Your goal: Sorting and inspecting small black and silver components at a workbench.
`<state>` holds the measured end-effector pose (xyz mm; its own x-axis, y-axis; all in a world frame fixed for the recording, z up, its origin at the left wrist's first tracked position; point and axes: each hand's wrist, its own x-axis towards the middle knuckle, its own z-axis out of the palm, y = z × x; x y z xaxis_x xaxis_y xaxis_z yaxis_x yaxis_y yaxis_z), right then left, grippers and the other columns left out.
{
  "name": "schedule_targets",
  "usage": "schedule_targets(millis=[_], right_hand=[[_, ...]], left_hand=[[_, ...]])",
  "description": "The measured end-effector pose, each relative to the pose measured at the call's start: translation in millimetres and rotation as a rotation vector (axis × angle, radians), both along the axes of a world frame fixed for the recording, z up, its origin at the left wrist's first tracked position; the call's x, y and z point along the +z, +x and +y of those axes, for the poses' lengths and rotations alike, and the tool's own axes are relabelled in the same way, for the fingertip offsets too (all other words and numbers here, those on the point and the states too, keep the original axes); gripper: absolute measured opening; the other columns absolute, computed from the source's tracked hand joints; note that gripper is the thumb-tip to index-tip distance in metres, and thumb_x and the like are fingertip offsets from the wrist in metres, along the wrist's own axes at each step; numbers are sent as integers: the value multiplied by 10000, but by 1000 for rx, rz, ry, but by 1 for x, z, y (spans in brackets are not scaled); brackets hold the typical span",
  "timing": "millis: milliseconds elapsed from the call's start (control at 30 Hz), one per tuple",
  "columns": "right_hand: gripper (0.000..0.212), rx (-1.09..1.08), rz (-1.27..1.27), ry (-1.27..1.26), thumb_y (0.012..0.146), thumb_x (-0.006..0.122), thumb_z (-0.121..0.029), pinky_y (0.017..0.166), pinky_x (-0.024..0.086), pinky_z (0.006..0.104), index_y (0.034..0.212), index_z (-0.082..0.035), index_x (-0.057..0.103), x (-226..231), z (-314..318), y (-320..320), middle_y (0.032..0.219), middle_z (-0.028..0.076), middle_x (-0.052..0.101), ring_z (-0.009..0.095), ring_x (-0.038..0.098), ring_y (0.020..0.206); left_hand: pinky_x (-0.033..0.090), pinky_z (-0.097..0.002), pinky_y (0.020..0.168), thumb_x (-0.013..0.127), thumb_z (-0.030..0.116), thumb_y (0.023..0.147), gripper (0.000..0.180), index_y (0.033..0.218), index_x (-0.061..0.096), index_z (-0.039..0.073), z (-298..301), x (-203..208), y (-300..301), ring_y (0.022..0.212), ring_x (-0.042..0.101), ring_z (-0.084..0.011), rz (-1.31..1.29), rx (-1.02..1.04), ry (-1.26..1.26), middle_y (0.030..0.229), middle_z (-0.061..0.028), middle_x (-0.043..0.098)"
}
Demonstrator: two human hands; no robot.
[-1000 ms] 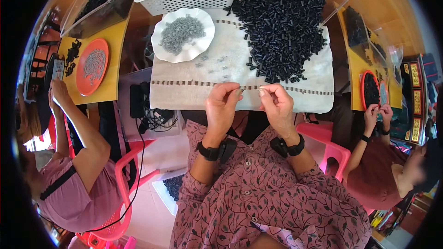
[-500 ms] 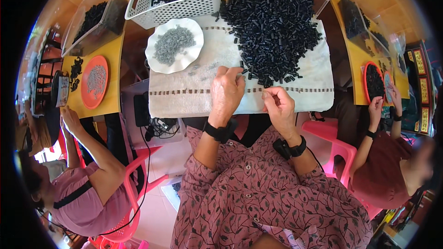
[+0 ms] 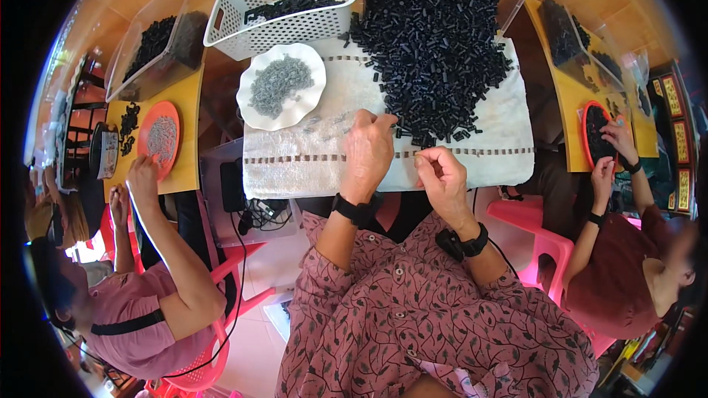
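Observation:
My left hand [image 3: 369, 149] is over the light cloth [image 3: 295, 173], its fingers bent together beside the near left edge of a big pile of small black tubular plastic pieces [image 3: 435, 51]. Whatever its fingertips hold is hidden. My right hand [image 3: 444, 180] is close by at the cloth's near part, thumb and forefinger pinched; anything between them is too small to make out. Left of the pile, a white wavy-rimmed plate [image 3: 299, 108] bears a heap of small clear-grey pieces [image 3: 279, 87]. Several similar loose pieces [image 3: 324, 125] lie on the cloth beside my left hand.
Behind the plate stands a white perforated basket [image 3: 284, 33] with black parts inside. At each side a co-worker sits at a yellow table, with an orange plate [image 3: 168, 166] on the left and a red-rimmed plate [image 3: 592, 162] on the right. A cable [image 3: 242, 273] hangs at lower left.
My left hand stays at the pile's edge and my right hand stays pinched near it. The view has shifted slightly. The left co-worker's hand has reached up to the orange plate.

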<state>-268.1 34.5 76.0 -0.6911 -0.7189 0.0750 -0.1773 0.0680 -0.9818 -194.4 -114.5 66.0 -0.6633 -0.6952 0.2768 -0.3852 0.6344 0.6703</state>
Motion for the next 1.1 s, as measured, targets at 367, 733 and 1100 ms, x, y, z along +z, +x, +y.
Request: schedule_targets(millis=[367,733,1100], right_hand=[[61,21,-10,-4,937,624,-34,512,444,207,953,21,602,-2,-4,8,730,9,596,47,552,583],[105,147,-257,-31,963,609,-73,566,473,202,1018,17,610,39,-10,24,815,19,625,55,563,623],[95,249,-193,-24,962,612,-65,552,476,185,1011,17,604,40,-26,47,830,21,632,42,569,631]], left_hand=[[535,-368,668,646,-25,841,179,989,706,56,-4,-11,17,742,646,-245,303,-37,286,912,-135,615],[583,-312,816,585,-13,958,246,1202,607,-9,24,8,76,929,678,-190,965,-232,1395,1096,-139,679],[595,-304,785,544,43,995,266,1255,573,-6,33,-5,106,919,694,-204,1134,-206,1598,1139,-172,671]])
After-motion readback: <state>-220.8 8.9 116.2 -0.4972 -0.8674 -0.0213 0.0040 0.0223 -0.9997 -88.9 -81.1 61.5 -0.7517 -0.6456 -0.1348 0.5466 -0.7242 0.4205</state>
